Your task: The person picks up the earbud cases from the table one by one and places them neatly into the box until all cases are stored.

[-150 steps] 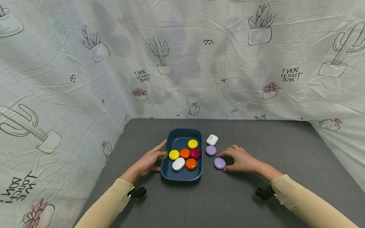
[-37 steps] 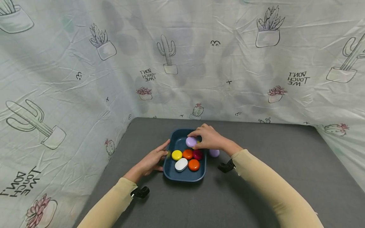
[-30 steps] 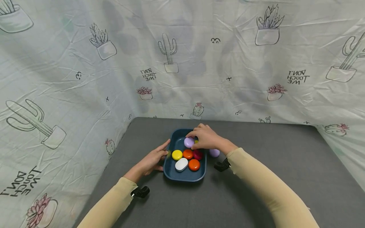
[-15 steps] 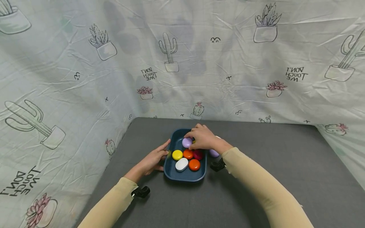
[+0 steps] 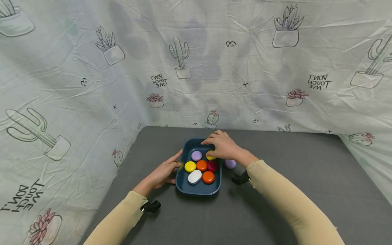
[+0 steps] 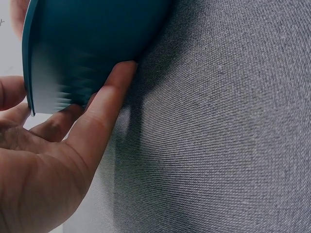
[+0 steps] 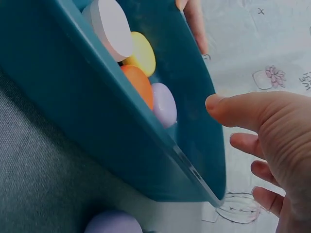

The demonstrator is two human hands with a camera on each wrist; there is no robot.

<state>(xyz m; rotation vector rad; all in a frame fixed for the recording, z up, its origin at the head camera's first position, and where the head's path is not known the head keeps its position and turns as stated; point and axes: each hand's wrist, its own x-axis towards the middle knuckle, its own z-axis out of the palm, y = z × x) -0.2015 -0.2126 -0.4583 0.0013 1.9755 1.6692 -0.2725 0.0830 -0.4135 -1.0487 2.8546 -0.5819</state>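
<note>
A dark blue rectangular tray (image 5: 198,194) stands on the grey cloth. My left hand (image 5: 162,173) rests its extended fingers against the tray's left wall; in the left wrist view a fingertip (image 6: 124,73) touches the wall low down. My right hand (image 5: 225,147) hovers over the tray's far right corner, thumb and fingers spread, holding nothing. A round lilac disc (image 5: 196,156) lies in the tray, left of the right fingertips. Around it are a yellow disc (image 5: 190,166), an orange disc (image 5: 201,165), a dark red disc (image 5: 212,166) and a white oval piece (image 5: 194,177).
Another orange disc (image 5: 208,177) lies near the tray's front. A second yellow disc (image 5: 210,156) is partly covered by the right hand. Outside the tray, a second lilac disc (image 5: 230,164) sits by the right wall. A printed curtain (image 5: 208,85) hangs behind the table.
My right hand picked up a lilac disc from the table, carried it left into the tray and let go, then drew back slightly right. The left hand stayed at the tray.
</note>
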